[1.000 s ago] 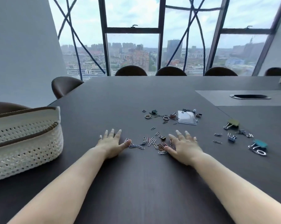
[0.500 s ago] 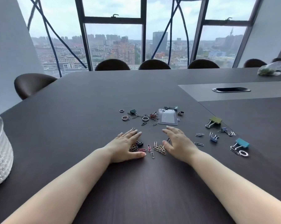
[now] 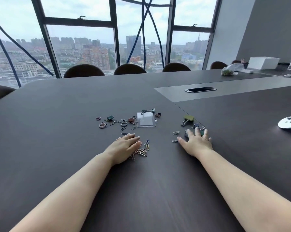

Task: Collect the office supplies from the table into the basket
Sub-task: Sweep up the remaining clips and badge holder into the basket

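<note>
My left hand (image 3: 124,147) lies flat with straight fingers over a heap of paper clips (image 3: 142,150) on the dark table (image 3: 57,131). My right hand (image 3: 195,141) lies spread flat to the right, its fingers covering small binder clips. An olive binder clip (image 3: 187,119) sits just beyond it, with loose paper clips (image 3: 175,132) to its left. Farther back lie a clear badge holder (image 3: 146,120), small rings (image 3: 123,123) and more binder clips (image 3: 110,118). The basket is out of view.
A white object (image 3: 290,125) lies on the table at the right edge. A cable port (image 3: 200,89) sits in the grey strip behind. Chair backs (image 3: 129,69) line the far edge. A plastic bag (image 3: 231,71) and white box (image 3: 263,63) stand far right.
The view has swung right, so the basket has left the frame. My right hand has moved right onto the binder clips. My left hand has stayed over the gathered paper clips.
</note>
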Demonstrator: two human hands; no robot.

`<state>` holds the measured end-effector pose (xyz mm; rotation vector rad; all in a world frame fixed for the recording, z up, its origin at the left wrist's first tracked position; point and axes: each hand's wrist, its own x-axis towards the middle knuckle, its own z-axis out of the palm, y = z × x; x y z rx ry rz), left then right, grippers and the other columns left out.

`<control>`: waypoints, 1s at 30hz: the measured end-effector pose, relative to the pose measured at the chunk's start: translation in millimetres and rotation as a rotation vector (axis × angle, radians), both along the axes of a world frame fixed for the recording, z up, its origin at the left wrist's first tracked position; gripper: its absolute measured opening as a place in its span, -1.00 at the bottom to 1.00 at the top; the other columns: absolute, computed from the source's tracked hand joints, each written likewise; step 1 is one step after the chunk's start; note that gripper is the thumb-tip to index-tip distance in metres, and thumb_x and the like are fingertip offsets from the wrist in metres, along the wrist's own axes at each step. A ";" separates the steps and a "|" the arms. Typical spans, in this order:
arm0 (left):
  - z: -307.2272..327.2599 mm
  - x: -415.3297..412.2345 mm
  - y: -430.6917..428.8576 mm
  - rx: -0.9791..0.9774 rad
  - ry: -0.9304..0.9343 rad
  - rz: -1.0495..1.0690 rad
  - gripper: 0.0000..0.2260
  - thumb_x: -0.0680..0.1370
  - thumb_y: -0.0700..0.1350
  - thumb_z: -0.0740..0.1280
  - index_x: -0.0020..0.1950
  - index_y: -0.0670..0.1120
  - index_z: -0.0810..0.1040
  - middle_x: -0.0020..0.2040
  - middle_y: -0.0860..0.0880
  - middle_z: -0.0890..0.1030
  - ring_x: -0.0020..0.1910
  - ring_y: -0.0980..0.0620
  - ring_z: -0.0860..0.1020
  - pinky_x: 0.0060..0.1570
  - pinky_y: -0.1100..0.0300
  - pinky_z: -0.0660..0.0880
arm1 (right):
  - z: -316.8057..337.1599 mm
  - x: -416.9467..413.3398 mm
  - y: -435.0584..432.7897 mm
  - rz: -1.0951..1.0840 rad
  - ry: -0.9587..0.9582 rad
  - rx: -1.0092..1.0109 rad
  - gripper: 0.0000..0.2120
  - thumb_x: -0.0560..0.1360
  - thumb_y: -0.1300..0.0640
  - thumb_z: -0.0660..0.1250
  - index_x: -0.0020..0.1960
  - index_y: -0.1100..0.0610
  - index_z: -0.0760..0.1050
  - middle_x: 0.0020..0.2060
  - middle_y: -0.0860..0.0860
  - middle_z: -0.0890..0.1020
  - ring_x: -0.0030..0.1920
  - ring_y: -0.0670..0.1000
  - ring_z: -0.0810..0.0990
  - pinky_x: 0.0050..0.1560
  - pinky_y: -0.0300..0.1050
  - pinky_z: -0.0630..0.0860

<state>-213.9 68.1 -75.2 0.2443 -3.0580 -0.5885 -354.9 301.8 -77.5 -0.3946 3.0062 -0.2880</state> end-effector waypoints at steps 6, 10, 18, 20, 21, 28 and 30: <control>3.4 19.0 6.1 -0.107 -0.090 -0.113 0.00 0.15 0.60 -0.12 0.50 0.15 0.02 0.55 0.10 -0.01 0.53 0.11 -0.11 0.49 0.09 -0.13 | 0.3 7.6 -18.9 0.226 0.246 -0.228 -0.51 0.52 -0.12 0.17 0.40 0.02 0.27 0.51 0.02 0.14 0.48 0.09 0.13 0.43 0.10 0.11; -2.4 1.3 -0.2 -0.090 -0.036 0.009 -0.07 0.25 0.58 -0.12 0.51 0.13 0.01 0.55 0.08 0.00 0.53 0.08 -0.07 0.50 0.08 -0.10 | 2.9 -36.0 -14.1 0.029 0.205 -0.160 -0.37 0.51 -0.23 0.11 0.48 0.02 0.10 0.52 0.06 0.04 0.51 0.18 -0.04 0.45 0.23 -0.01; -10.8 -23.5 -9.3 -0.061 0.037 0.207 -0.52 0.61 0.08 0.06 0.52 0.06 0.07 0.55 0.02 0.06 0.53 0.07 -0.06 0.49 0.06 -0.07 | 4.4 -95.0 -38.1 0.099 -0.013 -0.045 -0.30 0.45 -0.40 -0.03 0.50 -0.12 -0.02 0.53 0.00 -0.14 0.52 0.13 -0.07 0.46 0.20 -0.09; -10.4 -23.8 -10.1 -0.059 0.040 0.213 -0.55 0.61 0.06 0.05 0.51 0.06 0.12 0.54 0.02 0.08 0.53 0.07 -0.04 0.49 0.05 -0.06 | 4.1 -90.2 -46.5 0.186 -0.013 -0.077 -0.36 0.49 -0.33 0.00 0.49 -0.11 0.02 0.53 0.00 -0.12 0.52 0.09 -0.03 0.49 0.10 -0.08; -10.1 -24.0 -10.5 -0.057 0.041 0.215 -0.56 0.62 0.05 0.05 0.50 0.05 0.15 0.54 0.01 0.09 0.53 0.06 -0.03 0.49 0.05 -0.06 | 3.5 -84.9 -49.5 0.234 -0.012 -0.096 -0.39 0.51 -0.30 0.01 0.49 -0.11 0.05 0.53 -0.02 -0.10 0.52 0.08 -0.01 0.49 0.07 -0.06; -1.9 -12.9 -5.0 -0.002 0.161 0.181 -0.69 0.63 -0.04 0.08 0.31 -0.03 0.46 0.40 0.05 0.40 0.38 0.05 0.35 0.35 0.19 0.24 | 6.6 -30.1 -48.1 0.520 -0.128 -0.373 -0.60 0.57 -0.09 0.12 0.38 -0.04 0.34 0.51 -0.04 0.13 0.49 -0.05 0.12 0.44 -0.12 0.06; -0.9 -7.5 -4.8 0.000 0.221 0.170 -0.71 0.62 -0.04 0.11 0.22 -0.07 0.53 0.30 0.03 0.51 0.30 0.02 0.44 0.24 0.21 0.34 | 12.8 -15.3 -40.0 0.538 -0.176 -0.531 -0.64 0.58 -0.03 0.14 0.34 0.00 0.39 0.47 0.00 0.24 0.47 -0.07 0.17 0.43 -0.17 0.06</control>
